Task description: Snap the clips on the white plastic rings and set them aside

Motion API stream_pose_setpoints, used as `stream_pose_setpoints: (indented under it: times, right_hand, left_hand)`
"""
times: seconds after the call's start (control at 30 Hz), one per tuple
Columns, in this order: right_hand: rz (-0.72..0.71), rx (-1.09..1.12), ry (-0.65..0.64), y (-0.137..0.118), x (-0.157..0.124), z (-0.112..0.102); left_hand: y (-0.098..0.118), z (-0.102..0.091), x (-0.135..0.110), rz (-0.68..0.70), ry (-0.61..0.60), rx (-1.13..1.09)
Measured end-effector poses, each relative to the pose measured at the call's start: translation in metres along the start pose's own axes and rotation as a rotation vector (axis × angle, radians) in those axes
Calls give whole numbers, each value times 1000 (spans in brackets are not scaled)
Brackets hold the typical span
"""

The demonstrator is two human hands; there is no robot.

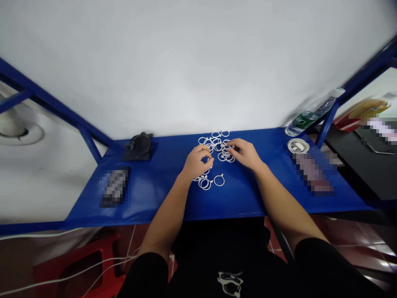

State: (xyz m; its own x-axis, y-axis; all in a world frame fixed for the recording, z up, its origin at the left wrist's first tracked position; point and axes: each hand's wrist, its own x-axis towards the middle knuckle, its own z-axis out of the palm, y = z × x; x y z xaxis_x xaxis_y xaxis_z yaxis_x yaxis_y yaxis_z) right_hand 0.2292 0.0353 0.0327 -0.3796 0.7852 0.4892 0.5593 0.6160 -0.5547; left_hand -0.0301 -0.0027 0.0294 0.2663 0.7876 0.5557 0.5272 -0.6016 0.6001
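Many thin white rings (219, 179), each with a small tab, lie on a blue tabletop (167, 182). One loose pile of rings (217, 144) is near the wall, between my hands. A smaller group of rings (204, 183) lies nearer me, partly hidden under my left hand. My left hand (197, 162) hovers over the rings with curled fingers, a gap showing between thumb and forefinger. From the right, my right hand (245, 152) reaches the pile's edge, thumb and fingers apart at the rings. I see no ring lifted in either hand.
A crumpled black plastic bag (138, 147) and a blurred-out dark object (114, 187) lie at left. A water bottle (313, 114) leans at the right, near a coiled white cable (298, 146) and a pixelated item (313, 174). Blue frame bars flank the table; a red stool (83, 265) stands below.
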Motion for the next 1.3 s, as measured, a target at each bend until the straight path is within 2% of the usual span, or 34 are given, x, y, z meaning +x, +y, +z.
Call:
stream_pose_setpoints:
  times: [0.17, 0.23, 0.3, 0.47, 0.6, 0.83, 1.1, 1.2, 1.3]
  right_hand:
    - [193, -194, -124, 27, 3, -18]
    - [227, -214, -193, 30, 2, -18]
    - [225, -221, -244, 30, 1, -13]
    - [149, -285, -262, 32, -2, 7]
    - [164, -311, -248, 30, -3, 16]
    - [166, -283, -216, 28, -1, 18]
    - [195, -147, -95, 26, 0, 19]
    - [232, -79, -47, 21, 0, 18]
    - [281, -79, -67, 17, -1, 22]
  left_hand:
    - [-4, 1, -2, -87, -357, 120]
    - [0, 5, -3, -152, -434, 123]
    - [6, 8, -3, -203, -462, 104]
    - [10, 10, -2, -159, -383, 123]
    - [5, 12, -3, -119, -309, 123]
    - [4, 15, -5, -71, -317, 130]
    - [3, 14, -5, -73, -315, 125]
    - [3, 14, -5, -69, -319, 133]
    - [1, 15, -6, -70, -317, 137]
